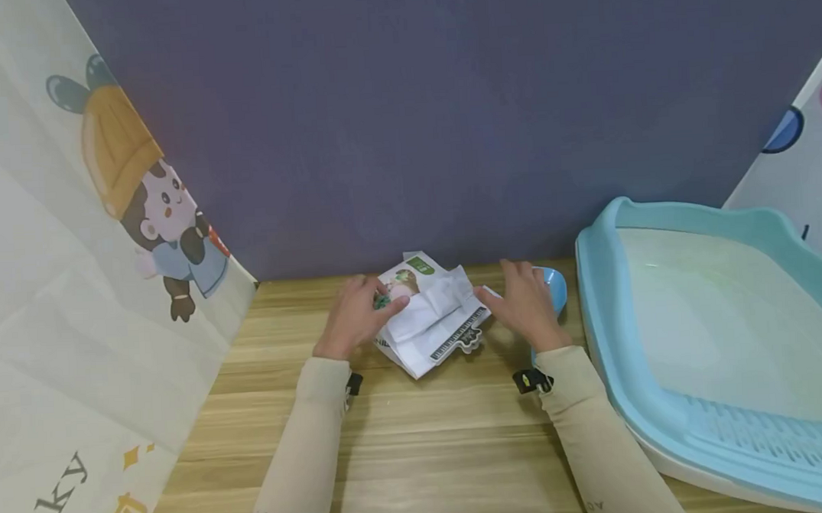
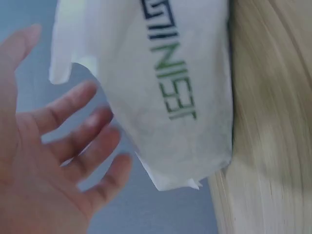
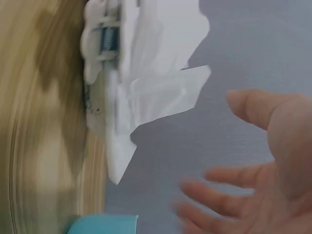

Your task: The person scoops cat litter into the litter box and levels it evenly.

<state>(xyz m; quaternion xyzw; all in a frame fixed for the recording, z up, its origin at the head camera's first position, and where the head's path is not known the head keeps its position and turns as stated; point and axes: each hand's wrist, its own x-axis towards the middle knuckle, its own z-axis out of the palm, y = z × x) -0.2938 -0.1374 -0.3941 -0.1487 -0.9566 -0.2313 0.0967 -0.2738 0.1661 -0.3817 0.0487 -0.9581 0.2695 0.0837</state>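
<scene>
A crumpled white bag (image 1: 430, 301) with a printed picture and a green label lies on the wooden table, its top folded over. Along its folded edge sits a clip (image 1: 459, 338) with a piano-key pattern; a spring shows on this clip (image 3: 108, 41) in the right wrist view. My left hand (image 1: 354, 314) is at the bag's left side, fingers spread and loosely bent, fingertips close to the bag (image 2: 165, 97); whether they touch it I cannot tell. On the other side, my right hand (image 1: 523, 301) is held apart from the bag, thumb and fingers spread, holding nothing.
A blue scoop-like thing (image 1: 557, 288) lies partly hidden behind my right hand. At the right stands a large light-blue and white litter tray (image 1: 602, 302). A dark wall (image 1: 405, 119) rises behind the table (image 1: 433, 447); a printed sheet (image 1: 41, 303) hangs at the left.
</scene>
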